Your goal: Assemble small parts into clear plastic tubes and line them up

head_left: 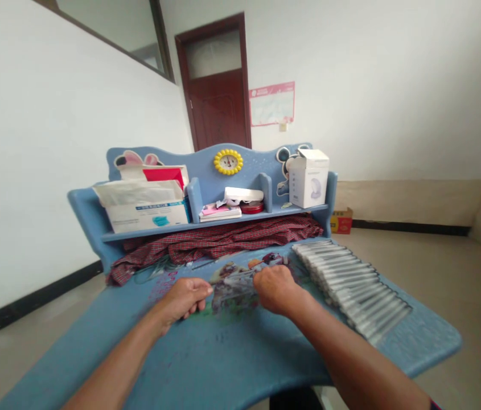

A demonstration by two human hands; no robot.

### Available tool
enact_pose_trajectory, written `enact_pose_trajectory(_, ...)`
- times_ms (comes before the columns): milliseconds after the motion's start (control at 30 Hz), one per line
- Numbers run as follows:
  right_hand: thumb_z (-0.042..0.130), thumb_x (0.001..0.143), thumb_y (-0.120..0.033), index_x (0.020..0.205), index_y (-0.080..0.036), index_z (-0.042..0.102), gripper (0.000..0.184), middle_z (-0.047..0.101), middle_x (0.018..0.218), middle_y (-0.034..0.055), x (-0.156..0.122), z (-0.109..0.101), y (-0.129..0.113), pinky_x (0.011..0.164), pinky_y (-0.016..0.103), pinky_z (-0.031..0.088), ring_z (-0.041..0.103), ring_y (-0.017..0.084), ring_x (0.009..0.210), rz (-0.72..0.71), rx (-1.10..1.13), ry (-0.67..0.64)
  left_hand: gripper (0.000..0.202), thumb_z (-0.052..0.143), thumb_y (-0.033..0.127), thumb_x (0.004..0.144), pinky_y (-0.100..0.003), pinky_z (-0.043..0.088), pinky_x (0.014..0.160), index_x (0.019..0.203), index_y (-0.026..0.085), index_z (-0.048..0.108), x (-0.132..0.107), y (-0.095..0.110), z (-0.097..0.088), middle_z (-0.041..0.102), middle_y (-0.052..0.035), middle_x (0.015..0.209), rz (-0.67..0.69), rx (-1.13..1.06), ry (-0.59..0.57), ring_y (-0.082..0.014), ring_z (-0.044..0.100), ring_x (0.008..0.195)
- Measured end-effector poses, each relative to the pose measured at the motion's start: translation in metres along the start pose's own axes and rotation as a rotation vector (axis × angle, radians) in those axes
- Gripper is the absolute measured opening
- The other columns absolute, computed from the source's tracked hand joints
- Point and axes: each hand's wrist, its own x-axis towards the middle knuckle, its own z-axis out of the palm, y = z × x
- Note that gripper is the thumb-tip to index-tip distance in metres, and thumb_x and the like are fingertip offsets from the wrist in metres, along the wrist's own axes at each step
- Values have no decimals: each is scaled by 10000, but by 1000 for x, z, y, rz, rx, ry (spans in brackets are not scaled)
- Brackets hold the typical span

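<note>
My left hand (pixel 185 298) hovers over the middle of the blue desk (pixel 189 359), thumb and forefinger pressed together. Whatever may be between those fingertips is too small to make out. To its right, my right hand (pixel 278 289) is closed in a fist, back of the hand up, and its fingertips are hidden. A faded printed picture (pixel 234 287) shows on the desktop between the two hands. Beside my right forearm lies a broad stack of slim, clear pens (pixel 351 290) with dark tips, lined up side by side.
A red checked cloth (pixel 214 242) lies bunched under the desk's shelf (pixel 155 230). On the shelf stand a mask box (pixel 148 213), a red round tin (pixel 252 208) and a white carton (pixel 308 181). A yellow flower-shaped clock (pixel 228 163) sits on the backboard.
</note>
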Motion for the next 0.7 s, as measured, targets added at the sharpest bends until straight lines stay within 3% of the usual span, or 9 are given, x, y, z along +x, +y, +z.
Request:
enact_pose_trajectory(233, 498, 741, -154, 906, -135, 644, 221, 665, 841, 145, -12, -28, -2, 655, 337, 491, 636, 238, 802, -6, -81, -8, 432, 496, 504, 635, -175, 245, 359, 837, 128, 563, 5, 0, 1, 522, 23, 516, 28, 96, -56, -73, 368, 393)
enact_pose_trajectory(333, 447, 772, -122, 921, -147, 631, 239, 668, 828, 138, -28, -41, 10, 644, 324, 480, 635, 234, 805, -51, -137, -29, 419, 499, 499, 623, -174, 259, 363, 822, 136, 566, 6, 0, 0, 526, 25, 517, 40, 110, -59, -79, 381, 404)
enact_pose_trajectory(500, 376, 877, -245, 957, -175, 598, 246, 665, 813, 107, -69, -52, 71, 623, 265, 420, 622, 202, 756, -48, -244, -104, 391, 482, 472, 621, -176, 269, 369, 815, 144, 567, 7, 4, 1, 521, 43, 509, 40, 136, -70, -81, 382, 407)
enact_pose_trajectory(700, 347, 915, -291, 849, -190, 592, 273, 636, 789, 45, -130, -41, 155, 640, 207, 353, 578, 128, 737, -23, -213, -99, 359, 495, 449, 610, -160, 252, 369, 784, 147, 580, 10, 5, 3, 516, 54, 476, 43, 142, -51, -74, 382, 390)
